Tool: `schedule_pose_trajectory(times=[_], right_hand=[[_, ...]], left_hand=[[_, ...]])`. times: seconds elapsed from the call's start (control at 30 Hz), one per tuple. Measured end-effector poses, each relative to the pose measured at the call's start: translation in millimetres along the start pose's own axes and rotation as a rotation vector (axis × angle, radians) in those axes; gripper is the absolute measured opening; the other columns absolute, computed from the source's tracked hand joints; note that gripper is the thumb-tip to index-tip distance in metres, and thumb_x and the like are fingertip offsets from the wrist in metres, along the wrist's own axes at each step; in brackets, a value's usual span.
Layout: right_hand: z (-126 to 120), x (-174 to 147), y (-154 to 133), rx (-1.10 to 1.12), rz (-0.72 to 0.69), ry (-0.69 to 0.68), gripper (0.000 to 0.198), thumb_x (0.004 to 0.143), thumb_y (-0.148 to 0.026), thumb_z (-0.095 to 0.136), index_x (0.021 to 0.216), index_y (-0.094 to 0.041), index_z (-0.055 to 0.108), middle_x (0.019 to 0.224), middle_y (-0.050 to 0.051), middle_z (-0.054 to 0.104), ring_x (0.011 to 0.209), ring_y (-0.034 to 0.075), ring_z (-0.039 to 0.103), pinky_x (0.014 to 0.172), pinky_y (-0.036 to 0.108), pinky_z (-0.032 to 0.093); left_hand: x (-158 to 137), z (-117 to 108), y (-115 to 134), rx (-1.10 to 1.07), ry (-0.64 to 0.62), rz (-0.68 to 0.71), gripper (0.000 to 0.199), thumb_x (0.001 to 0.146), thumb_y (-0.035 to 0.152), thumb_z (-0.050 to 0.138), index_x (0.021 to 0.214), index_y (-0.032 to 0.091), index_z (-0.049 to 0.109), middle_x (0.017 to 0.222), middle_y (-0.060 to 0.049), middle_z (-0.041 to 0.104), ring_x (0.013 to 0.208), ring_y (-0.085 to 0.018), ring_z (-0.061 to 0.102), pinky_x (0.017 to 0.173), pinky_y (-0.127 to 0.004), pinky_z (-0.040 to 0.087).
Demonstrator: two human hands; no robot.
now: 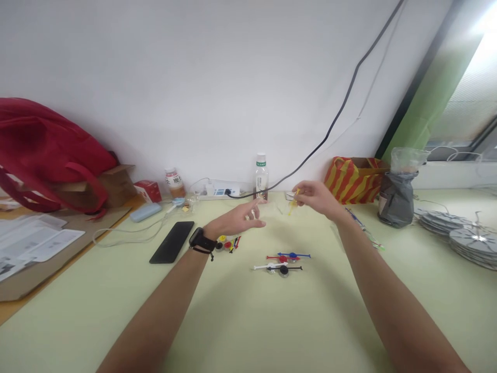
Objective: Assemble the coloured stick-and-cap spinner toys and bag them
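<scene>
My right hand pinches a yellow plastic arrow between thumb and fingertips, over the far part of the table. Just below those fingertips is another bit of yellow, too blurred to make out. My left hand hovers with thumb and index finger apart and nothing visible in it. Nearer to me lie arrow spinners on round bases: a blue one, a red one, a white one and a black one. Beside my left wrist are small round pieces and loose coloured arrows.
A black phone lies left of my left forearm. Along the wall stand a bottle, a power strip and a striped bag. A grey bag and stacked discs are at right; a red backpack sits at left.
</scene>
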State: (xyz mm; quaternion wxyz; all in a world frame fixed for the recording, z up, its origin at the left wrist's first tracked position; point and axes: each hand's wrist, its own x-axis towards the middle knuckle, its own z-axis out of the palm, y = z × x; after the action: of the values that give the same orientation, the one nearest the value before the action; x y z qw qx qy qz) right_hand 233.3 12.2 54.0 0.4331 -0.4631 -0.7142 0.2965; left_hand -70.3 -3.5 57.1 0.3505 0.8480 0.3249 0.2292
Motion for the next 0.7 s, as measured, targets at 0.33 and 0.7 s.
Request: schedule_pose_trajectory(times=[0.33,0.7], right_hand=[[11.6,-16.8,-67.7,0.137,-0.025,0.213,0.029,0.082,-0.042,0.074,0.097,-0.016,0.072,0.084,0.009,0.077,0.066,0.018,0.071,0.062,0.029,0.059],[26.9,-32.4,-94.0,-0.090,-0.121,-0.101,0.033,0.092,-0.047,0.062,0.108,-0.021,0.074,0.101,0.007,0.076,0.057,0.012,0.061,0.044,0.023,0.043]], left_hand=[[2.4,13.5,8.5,0.185,0.139,0.090,0.076,0.087,0.035,0.064,0.156,0.026,0.034,0.114,-0.008,0.059,0.097,-0.024,0.054,0.090,-0.039,0.046],[8.6,22.5,18.4,0.019,0.194,0.138,0.072,0.088,0.023,0.057,0.156,0.025,0.035,0.132,-0.010,0.058,0.115,-0.030,0.054,0.100,-0.043,0.044]])
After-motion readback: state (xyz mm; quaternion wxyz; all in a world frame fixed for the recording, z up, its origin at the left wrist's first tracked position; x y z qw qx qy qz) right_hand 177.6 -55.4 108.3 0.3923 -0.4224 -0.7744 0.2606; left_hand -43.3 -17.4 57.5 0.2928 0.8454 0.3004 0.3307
